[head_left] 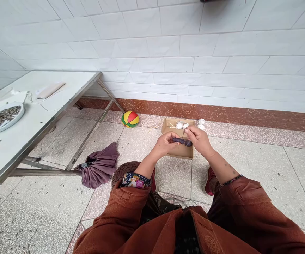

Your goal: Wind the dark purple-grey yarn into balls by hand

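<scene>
My left hand [167,143] is closed on a narrow dark purple bundle of wound yarn [178,140], held level above an open cardboard box. Just right of it, my right hand [197,137] pinches a dark yarn strand between thumb and fingertips, raised over the bundle. A rounder dark clump [188,143] sits at the bundle's right end, close under my right hand; whether the two are joined I cannot tell. In the cardboard box [180,153] below lie white yarn balls [179,125], partly hidden by my hands.
More white yarn balls [201,122] lie on the floor right of the box. A colourful ball [130,119] rests near the wall. Left stands a metal-framed table [43,113] with a plate of sunflower seeds [4,118]; a purple folded umbrella [101,165] is beside its leg.
</scene>
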